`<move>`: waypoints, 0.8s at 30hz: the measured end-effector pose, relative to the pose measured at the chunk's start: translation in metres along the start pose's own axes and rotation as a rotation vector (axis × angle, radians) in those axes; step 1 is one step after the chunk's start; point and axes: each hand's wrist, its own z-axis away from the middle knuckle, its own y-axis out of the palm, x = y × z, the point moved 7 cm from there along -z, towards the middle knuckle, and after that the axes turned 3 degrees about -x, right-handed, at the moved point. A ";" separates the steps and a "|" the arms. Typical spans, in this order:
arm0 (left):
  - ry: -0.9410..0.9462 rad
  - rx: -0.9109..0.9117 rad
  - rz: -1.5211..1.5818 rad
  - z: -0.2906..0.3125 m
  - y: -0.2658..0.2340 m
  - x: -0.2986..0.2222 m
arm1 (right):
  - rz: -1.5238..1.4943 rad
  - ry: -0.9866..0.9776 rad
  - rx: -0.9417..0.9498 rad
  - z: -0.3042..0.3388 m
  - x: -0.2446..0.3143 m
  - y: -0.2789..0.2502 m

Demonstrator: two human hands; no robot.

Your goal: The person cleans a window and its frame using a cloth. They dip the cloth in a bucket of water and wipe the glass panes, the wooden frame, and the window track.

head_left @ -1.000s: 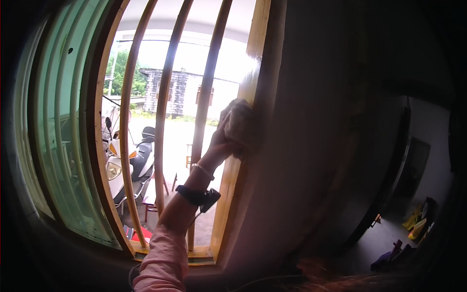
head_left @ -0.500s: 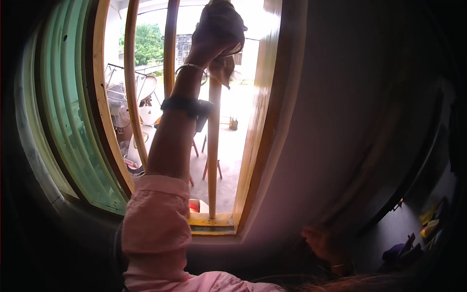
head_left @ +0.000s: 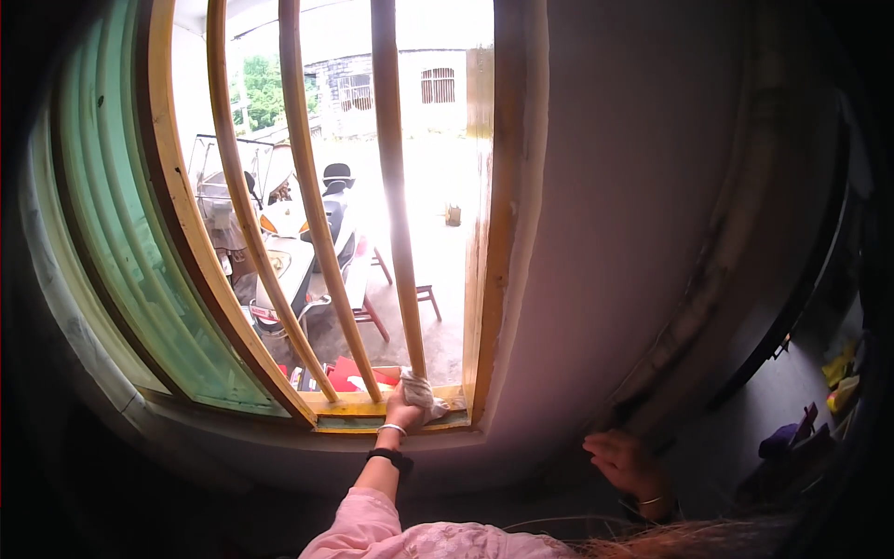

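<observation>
My left hand [head_left: 401,410] grips a pale, crumpled cloth [head_left: 424,396] at the foot of the rightmost wooden window bar [head_left: 402,252]. The cloth wraps against the bar where it meets the yellow sill [head_left: 354,407]. A white bracelet and a dark wristband circle that wrist, below which a pink sleeve begins. In the shadow at lower right, my right hand [head_left: 629,463] is raised away from the window, fingers stretched out and holding nothing. A thin bracelet rings its wrist.
Green glass panes [head_left: 177,279] stand left of the barred opening. Outside are a parked scooter [head_left: 337,182], a wooden bench [head_left: 371,317] and red items [head_left: 349,373] by the sill. A white wall [head_left: 624,214] runs to the right, with a purple object [head_left: 780,442] beyond.
My left hand has come down with the cloth from high up on the bar to its foot at the sill. My right hand stays low at right, its fingers now more visible.
</observation>
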 end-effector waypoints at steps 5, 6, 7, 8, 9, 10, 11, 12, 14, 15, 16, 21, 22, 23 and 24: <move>0.038 -0.099 0.687 -0.007 -0.087 -0.036 | -0.028 -0.081 0.012 -0.003 -0.020 0.010; 0.205 -0.231 0.841 0.001 -0.102 -0.126 | -0.041 -0.038 -0.010 0.001 -0.024 0.000; 0.306 -0.267 0.837 0.001 -0.126 -0.186 | -0.057 0.006 0.003 0.005 -0.026 -0.001; 0.430 -0.279 0.797 -0.012 -0.147 -0.246 | -0.066 0.148 0.002 0.018 -0.050 0.001; 0.564 -0.308 0.723 -0.020 -0.174 -0.306 | -0.072 0.137 -0.006 0.010 -0.052 0.002; 0.737 -0.377 0.541 -0.005 -0.229 -0.388 | -0.151 0.064 -0.002 -0.010 -0.048 0.014; 0.859 -0.357 0.508 -0.034 -0.229 -0.428 | -0.111 0.104 -0.031 -0.009 -0.053 0.009; 0.997 -0.327 0.442 -0.059 -0.231 -0.479 | -0.085 0.059 -0.070 -0.010 -0.055 0.006; 1.211 -0.277 0.256 -0.084 -0.270 -0.551 | -0.105 -0.087 -0.098 -0.024 -0.048 0.020; 1.223 -0.245 0.182 -0.097 -0.286 -0.572 | -0.136 -0.073 -0.040 -0.031 -0.044 0.029; 0.919 -0.426 -0.047 -0.124 -0.293 -0.581 | -0.144 -0.044 -0.006 -0.039 -0.041 0.033; 0.831 -0.315 0.335 -0.149 -0.221 -0.452 | -0.161 0.254 0.049 -0.013 -0.072 0.054; 0.805 -0.260 0.385 -0.131 -0.219 -0.423 | -0.199 0.249 0.080 -0.012 -0.077 0.064; 0.463 0.051 0.952 -0.146 -0.209 -0.361 | -0.195 0.256 0.107 -0.013 -0.076 0.066; 0.389 0.078 1.053 -0.140 -0.202 -0.321 | -0.194 0.249 0.108 -0.009 -0.084 0.073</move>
